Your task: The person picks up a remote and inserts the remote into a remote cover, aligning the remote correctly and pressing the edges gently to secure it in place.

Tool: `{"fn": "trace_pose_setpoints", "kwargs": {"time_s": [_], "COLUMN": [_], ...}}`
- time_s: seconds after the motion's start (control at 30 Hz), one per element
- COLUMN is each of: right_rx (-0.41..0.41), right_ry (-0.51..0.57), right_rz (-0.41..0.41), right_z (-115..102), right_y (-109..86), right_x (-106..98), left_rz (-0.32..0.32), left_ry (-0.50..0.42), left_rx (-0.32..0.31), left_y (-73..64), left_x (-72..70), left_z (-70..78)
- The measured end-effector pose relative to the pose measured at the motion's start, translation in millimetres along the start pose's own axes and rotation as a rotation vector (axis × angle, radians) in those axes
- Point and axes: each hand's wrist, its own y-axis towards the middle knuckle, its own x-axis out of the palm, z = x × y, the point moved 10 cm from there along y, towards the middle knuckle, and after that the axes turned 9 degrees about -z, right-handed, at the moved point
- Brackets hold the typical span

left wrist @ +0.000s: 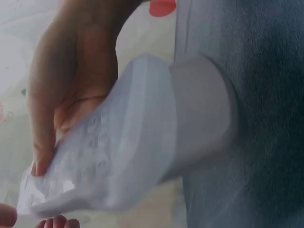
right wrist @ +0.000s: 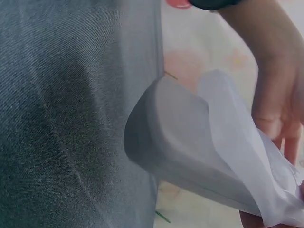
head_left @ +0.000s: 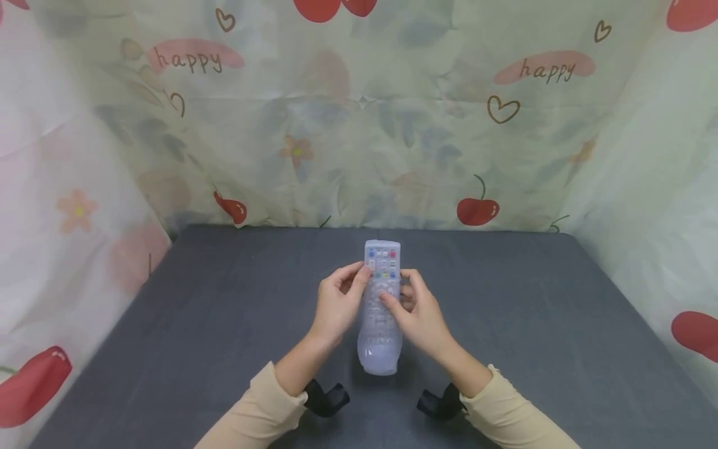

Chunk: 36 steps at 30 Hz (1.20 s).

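Note:
A pale remote control (head_left: pixel 384 299) stands tilted between both hands over the dark table, its buttons facing the head camera. A translucent, whitish sleeve-like cover (left wrist: pixel 145 118) wraps its upper part, while the grey lower end (right wrist: pixel 178 128) sticks out bare. My left hand (head_left: pixel 341 302) pinches the upper left edge, thumb on the front. Across from it, my right hand (head_left: pixel 421 315) grips the right edge, with its thumb over the buttons. In the right wrist view the cover's edge (right wrist: pixel 232 123) flares loosely away from the remote. The fingers behind the remote are mostly hidden.
A dark cloth-covered table (head_left: pixel 224 324) lies under the hands. Printed curtains (head_left: pixel 359 125) with cherries and hearts enclose its back and sides. Black wrist mounts (head_left: pixel 326 399) hang beneath both cuffs, close above the table.

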Motion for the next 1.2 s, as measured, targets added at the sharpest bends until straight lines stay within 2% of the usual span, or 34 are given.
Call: {"fn": "trace_pose_setpoints", "kwargs": {"time_s": [0.13,0.27,0.5,0.6,0.77,1.03,1.2], "right_rx": [0.063,0.070,0.082,0.081,0.080,0.094,0.082], "right_ry": [0.036,0.034,0.027,0.032,0.053,0.142,0.186], "right_rz": [-0.007,-0.021,-0.044,-0.040,-0.008,0.086,0.116], "right_z": [6.0,6.0,4.5,4.2,3.8,9.7,11.2], "right_y": [-0.4,-1.7,-2.6,-2.8,-4.2,-8.0,-9.0], "right_x": [-3.4,-2.1,0.5,1.0,1.6,1.5,3.4], "left_rz": [-0.003,0.006,0.048,0.061,0.095,0.106,0.128], "left_ry": [0.045,0.096,0.113,0.133,0.179,0.223,0.253], "left_rx": [0.038,0.074,0.085,0.110,0.158,0.183,0.211], "left_y": [-0.7,-1.2,-3.2,-4.6,-7.9,-8.4,-12.0], "left_x": [-4.3,-6.0,-9.2,-9.1,-7.8,-3.0,-2.9], "left_z": [4.1,5.0,5.2,9.1,14.5,14.8,17.2]}}
